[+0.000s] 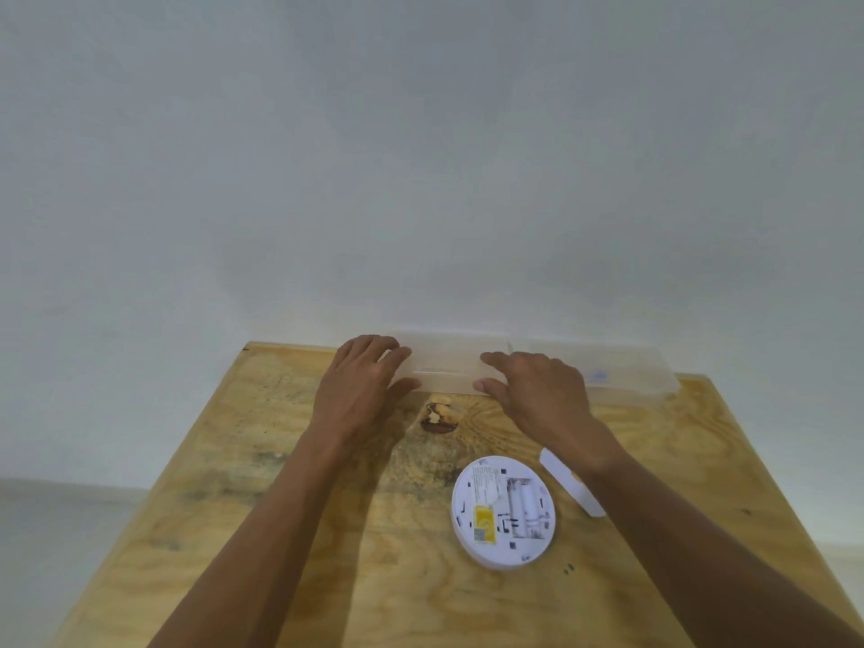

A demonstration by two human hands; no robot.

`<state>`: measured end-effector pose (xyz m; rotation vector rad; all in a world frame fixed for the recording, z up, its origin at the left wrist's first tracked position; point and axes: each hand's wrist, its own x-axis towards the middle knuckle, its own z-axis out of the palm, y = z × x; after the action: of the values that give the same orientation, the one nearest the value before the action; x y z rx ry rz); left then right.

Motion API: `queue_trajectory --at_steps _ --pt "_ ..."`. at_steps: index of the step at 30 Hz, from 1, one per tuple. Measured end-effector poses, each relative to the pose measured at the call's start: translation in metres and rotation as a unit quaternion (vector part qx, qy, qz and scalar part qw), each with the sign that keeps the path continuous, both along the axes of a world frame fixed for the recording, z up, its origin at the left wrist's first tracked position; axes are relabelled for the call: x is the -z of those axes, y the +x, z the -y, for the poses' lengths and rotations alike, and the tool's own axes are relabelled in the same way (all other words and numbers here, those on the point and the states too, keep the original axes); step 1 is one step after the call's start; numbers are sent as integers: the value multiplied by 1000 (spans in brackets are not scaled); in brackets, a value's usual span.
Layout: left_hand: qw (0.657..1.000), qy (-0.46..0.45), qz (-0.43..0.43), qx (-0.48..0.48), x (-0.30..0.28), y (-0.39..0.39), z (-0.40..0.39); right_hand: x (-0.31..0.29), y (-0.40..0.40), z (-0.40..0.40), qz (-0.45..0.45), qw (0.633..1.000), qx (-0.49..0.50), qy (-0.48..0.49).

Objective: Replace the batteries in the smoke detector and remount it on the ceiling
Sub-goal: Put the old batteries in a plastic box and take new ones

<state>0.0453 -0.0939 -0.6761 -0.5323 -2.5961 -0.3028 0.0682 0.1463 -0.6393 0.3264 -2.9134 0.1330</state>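
**Both hands at a clear box, detector lying open on the desk**

The desk [290,530] was a sheet of raw plywood, its yellow grain swirled and stained, with a dark knot [437,418] near the far edge. Against the pale matte wall [421,156] stood a long, low box [444,367] of frosted translucent plastic, rectangular and faintly ribbed; a second like section [617,371] ran on to its right.

The left hand [360,385] lay at the box's left end, fingers loosely spread over the top and thumb along the front face. The right hand [537,390] met the box further right, fingers reaching onto the lid, thumb tip touching the front. Neither hand pinched anything; whether either pressed or merely rested could not be told.

The smoke detector [502,512] lay back-up on the desk, near and below the right wrist: a round white plastic disc with a yellow label and an open battery bay holding pale cylinders. Just beside it, partly under the right forearm, lay a flat white oblong cover [561,474] with rounded ends.
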Motion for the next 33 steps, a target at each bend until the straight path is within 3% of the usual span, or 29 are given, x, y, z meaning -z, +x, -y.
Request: queue_trajectory --at_steps 10,13,16,18,19,22,23,24,26,28,33 --pt "998 51 28 -6 -2 -1 -3 12 4 8 -23 1000 18 -10" --pt "997 53 45 -17 -6 0 -5 5 3 9 6 999 23 -30" --pt "997 45 64 -29 -10 3 -8 -7 10 5 86 974 57 -203" --pt "996 41 76 -34 -11 5 -9 -14 21 -1 121 898 100 -412" --pt "995 41 80 -35 -11 5 -9 -15 27 -6 152 824 142 -527" --pt "995 32 86 -36 -13 5 -9 -13 49 -28 255 532 225 -775" --pt "995 22 90 -39 -14 5 -10 -12 58 -34 271 457 235 -814" --pt "995 8 92 -44 -15 5 -11 -11 67 -38 278 408 243 -835" --pt "994 -20 89 -60 -18 9 -14 -12 87 -43 272 363 250 -856" --pt "995 -10 75 -68 -20 19 -18 -14 104 -44 257 347 239 -870" --pt "984 137 97 -62 -19 65 -38 -17 121 -45 228 329 251 -881"
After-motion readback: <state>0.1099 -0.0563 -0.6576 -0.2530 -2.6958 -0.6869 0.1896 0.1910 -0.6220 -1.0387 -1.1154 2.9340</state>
